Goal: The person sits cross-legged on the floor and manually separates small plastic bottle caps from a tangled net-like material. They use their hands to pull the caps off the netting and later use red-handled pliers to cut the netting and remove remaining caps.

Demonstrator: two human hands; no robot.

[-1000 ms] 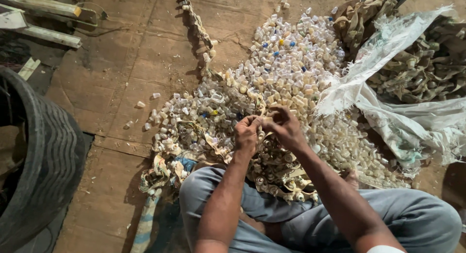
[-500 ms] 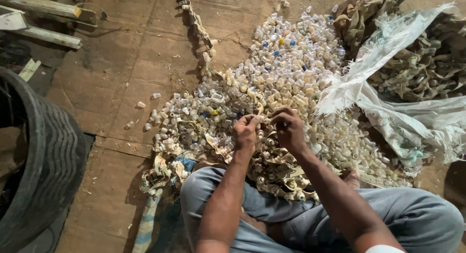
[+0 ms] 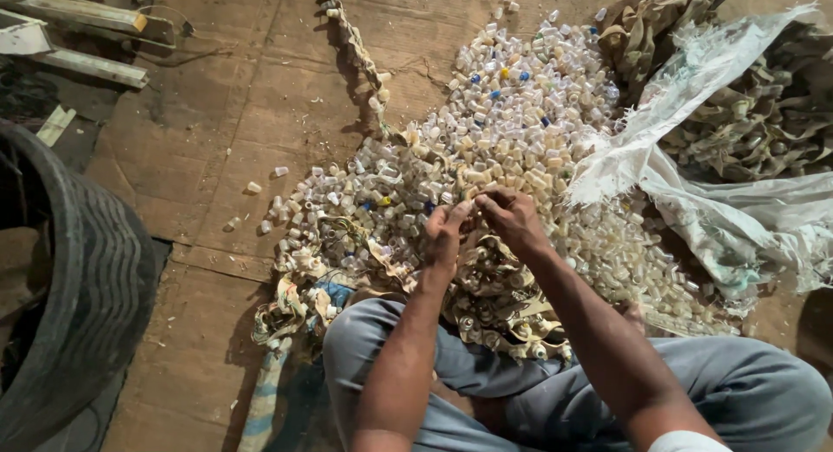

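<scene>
While hands meet, white sack lies right.

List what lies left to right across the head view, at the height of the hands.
Black tyre → brown cardboard floor → left hand → right hand → torn white sack; a heap of small pale plastic caps spreads behind the hands.

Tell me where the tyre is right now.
The tyre stands at the left edge of the head view, on the wooden floor, left of the heap of small plastic caps and well clear of both hands.
</scene>
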